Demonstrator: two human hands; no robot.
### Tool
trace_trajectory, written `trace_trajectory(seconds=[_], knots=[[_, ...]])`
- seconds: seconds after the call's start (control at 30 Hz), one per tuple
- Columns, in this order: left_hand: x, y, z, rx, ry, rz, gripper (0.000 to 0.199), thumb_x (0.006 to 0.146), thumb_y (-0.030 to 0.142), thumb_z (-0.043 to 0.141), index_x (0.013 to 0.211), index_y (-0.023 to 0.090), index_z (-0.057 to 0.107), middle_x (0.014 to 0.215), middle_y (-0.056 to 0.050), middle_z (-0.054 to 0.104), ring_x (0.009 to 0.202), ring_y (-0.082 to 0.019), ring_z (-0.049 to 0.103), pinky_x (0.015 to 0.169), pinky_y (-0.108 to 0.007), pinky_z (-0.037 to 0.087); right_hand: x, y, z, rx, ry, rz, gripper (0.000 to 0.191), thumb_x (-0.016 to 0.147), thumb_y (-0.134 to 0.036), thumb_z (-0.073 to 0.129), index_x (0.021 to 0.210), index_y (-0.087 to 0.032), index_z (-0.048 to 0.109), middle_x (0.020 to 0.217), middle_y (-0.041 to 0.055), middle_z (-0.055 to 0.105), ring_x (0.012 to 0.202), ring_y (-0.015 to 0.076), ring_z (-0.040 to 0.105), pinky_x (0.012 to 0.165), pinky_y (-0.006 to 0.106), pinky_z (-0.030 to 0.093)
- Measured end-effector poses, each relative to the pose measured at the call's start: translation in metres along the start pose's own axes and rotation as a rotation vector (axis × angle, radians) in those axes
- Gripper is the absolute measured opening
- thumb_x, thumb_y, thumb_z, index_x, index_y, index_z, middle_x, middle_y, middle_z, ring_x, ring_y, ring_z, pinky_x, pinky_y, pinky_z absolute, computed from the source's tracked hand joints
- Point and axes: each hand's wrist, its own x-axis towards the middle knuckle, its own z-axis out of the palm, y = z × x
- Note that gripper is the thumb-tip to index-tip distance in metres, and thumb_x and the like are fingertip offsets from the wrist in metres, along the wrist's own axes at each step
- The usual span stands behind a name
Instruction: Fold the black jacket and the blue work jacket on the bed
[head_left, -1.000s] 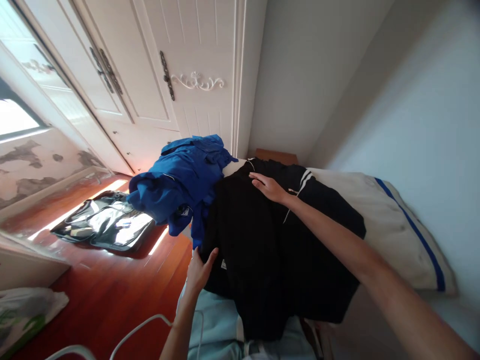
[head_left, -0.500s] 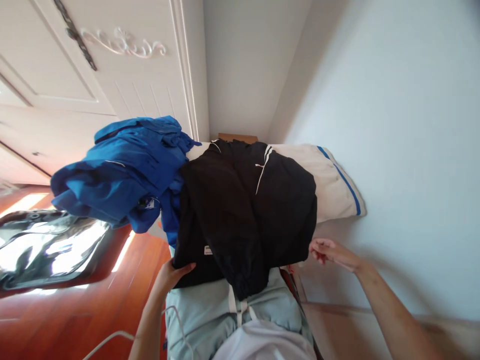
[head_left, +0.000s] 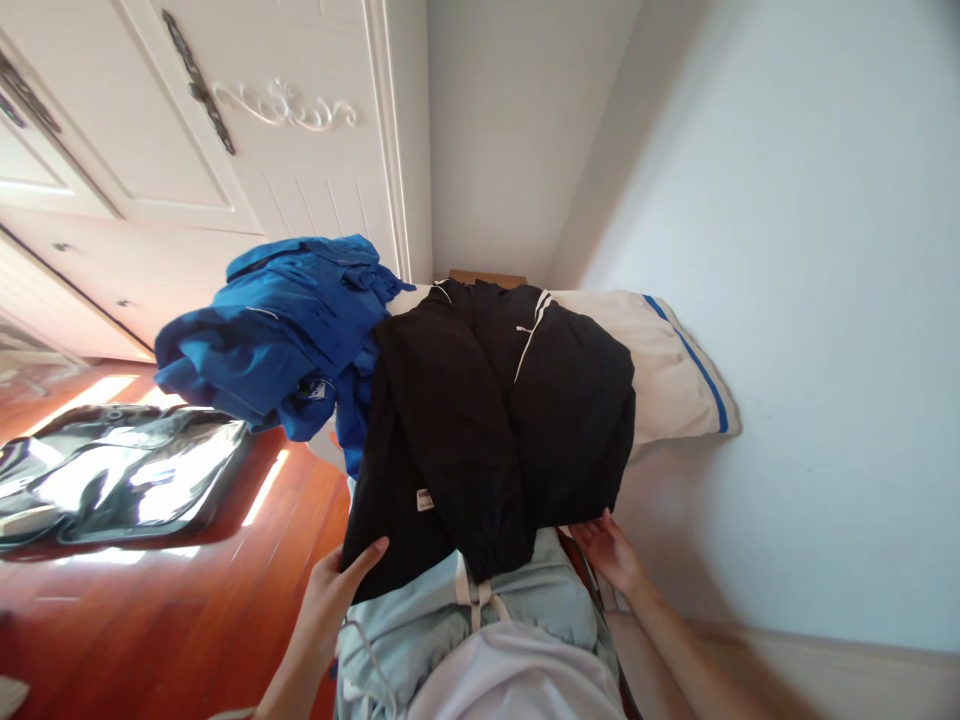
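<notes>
A black jacket [head_left: 450,400] with white piping and a small white label lies partly folded across a cream-covered board [head_left: 667,380], one sleeve on top pointing toward me. My left hand [head_left: 341,575] grips the jacket's lower left corner, thumb on top and fingers underneath, and lifts it slightly. At the lower right hem is my right hand [head_left: 611,555], palm up, with its fingers stretched out under the edge and the thumb close to the cloth. Crumpled blue clothing [head_left: 277,330] is heaped on the left, beside the jacket.
Pale green fabric [head_left: 420,610] with white ties lies directly before me. White cabinets [head_left: 315,170] stand behind on the left, and a pale wall [head_left: 817,300] bounds the right. A shiny dark case-like object [head_left: 150,470] lies on the reddish wooden floor [head_left: 247,620].
My right hand has moved left from beside the jacket to its lower hem, and its fingers have straightened. My left hand has drawn the gripped corner slightly toward me. The camera view has shifted a little.
</notes>
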Motion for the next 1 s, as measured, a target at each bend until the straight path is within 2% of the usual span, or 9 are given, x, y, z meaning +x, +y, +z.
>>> trace_trajectory(seconds=[0.13, 0.27, 0.4, 0.47, 0.53, 0.63, 0.77, 0.87, 1.0], knots=[[-0.014, 0.007, -0.007, 0.395, -0.051, 0.242, 0.045, 0.063, 0.060, 0.071, 0.078, 0.019, 0.068, 0.070, -0.005, 0.071, 0.075, -0.032, 0.070, 0.062, -0.034, 0.052, -0.005, 0.019, 0.026, 0.107, -0.044, -0.014, 0.048, 0.060, -0.062, 0.082, 0.094, -0.032, 0.068, 0.104, 0.0031, 0.074, 0.113, 0.0287, 0.066, 0.105, 0.049, 0.050], [-0.024, 0.017, -0.004, 0.583, -0.007, 0.331, 0.039, 0.064, 0.049, 0.068, 0.091, 0.021, 0.069, 0.074, -0.006, 0.073, 0.077, -0.033, 0.070, 0.064, -0.034, 0.050, -0.017, 0.015, 0.046, 0.093, -0.090, -0.005, 0.058, 0.056, -0.045, 0.088, 0.107, -0.028, 0.067, 0.115, 0.0058, 0.072, 0.119, 0.0321, 0.063, 0.104, 0.054, 0.050], [-0.030, 0.020, 0.002, 0.401, -0.037, 0.326, 0.041, 0.063, 0.051, 0.070, 0.089, 0.019, 0.068, 0.078, -0.007, 0.074, 0.079, -0.032, 0.070, 0.067, -0.035, 0.054, -0.034, 0.007, 0.057, 0.065, -0.084, -0.038, 0.046, 0.065, -0.039, 0.083, 0.107, -0.030, 0.068, 0.116, 0.0040, 0.072, 0.117, 0.0328, 0.064, 0.098, 0.055, 0.056], [-0.036, 0.022, 0.000, 0.282, -0.008, 0.331, 0.042, 0.061, 0.052, 0.073, 0.087, 0.019, 0.068, 0.077, -0.005, 0.074, 0.079, -0.031, 0.070, 0.067, -0.034, 0.056, -0.043, 0.002, 0.063, 0.087, 0.012, -0.019, 0.041, 0.066, -0.037, 0.083, 0.104, -0.031, 0.069, 0.113, 0.0023, 0.073, 0.113, 0.0334, 0.066, 0.092, 0.055, 0.060], [-0.044, 0.026, -0.006, 0.176, 0.075, 0.330, 0.044, 0.061, 0.051, 0.076, 0.089, 0.019, 0.069, 0.079, -0.003, 0.074, 0.081, -0.030, 0.070, 0.069, -0.032, 0.057, -0.054, -0.006, 0.068, 0.125, 0.141, 0.007, 0.043, 0.059, -0.034, 0.087, 0.099, -0.032, 0.071, 0.108, 0.0006, 0.075, 0.106, 0.0332, 0.069, 0.082, 0.051, 0.064], [-0.058, 0.035, -0.017, -0.025, 0.132, 0.228, 0.047, 0.057, 0.048, 0.082, 0.092, 0.020, 0.066, 0.081, -0.001, 0.073, 0.080, -0.027, 0.071, 0.071, -0.032, 0.060, -0.076, -0.030, 0.077, 0.152, 0.254, -0.032, 0.049, 0.052, -0.030, 0.091, 0.097, -0.032, 0.072, 0.103, -0.0006, 0.076, 0.096, 0.0300, 0.072, 0.067, 0.040, 0.067], [-0.074, 0.047, -0.026, -0.283, 0.084, 0.064, 0.063, 0.046, 0.043, 0.092, 0.094, 0.022, 0.057, 0.079, 0.000, 0.072, 0.063, -0.024, 0.071, 0.061, -0.036, 0.062, -0.113, -0.078, 0.088, 0.134, 0.318, -0.145, 0.047, 0.053, -0.032, 0.092, 0.095, -0.023, 0.073, 0.092, 0.0006, 0.077, 0.078, 0.0249, 0.073, 0.055, 0.033, 0.064], [-0.085, 0.055, -0.029, -0.257, 0.126, 0.077, 0.076, 0.045, 0.046, 0.093, 0.108, 0.024, 0.055, 0.080, 0.000, 0.072, 0.059, -0.026, 0.072, 0.051, -0.034, 0.060, -0.138, -0.110, 0.098, 0.093, 0.326, -0.139, 0.045, 0.049, -0.031, 0.094, 0.086, -0.020, 0.073, 0.082, 0.0017, 0.076, 0.066, 0.0233, 0.070, 0.049, 0.033, 0.062], [-0.097, 0.070, -0.027, -0.086, 0.165, 0.272, 0.075, 0.057, 0.054, 0.087, 0.118, 0.022, 0.056, 0.073, -0.001, 0.072, 0.061, -0.024, 0.071, 0.056, -0.030, 0.059, -0.156, -0.134, 0.114, 0.042, 0.283, -0.186, 0.051, 0.048, -0.027, 0.095, 0.094, -0.021, 0.073, 0.089, 0.0009, 0.076, 0.068, 0.0233, 0.070, 0.046, 0.034, 0.061]])
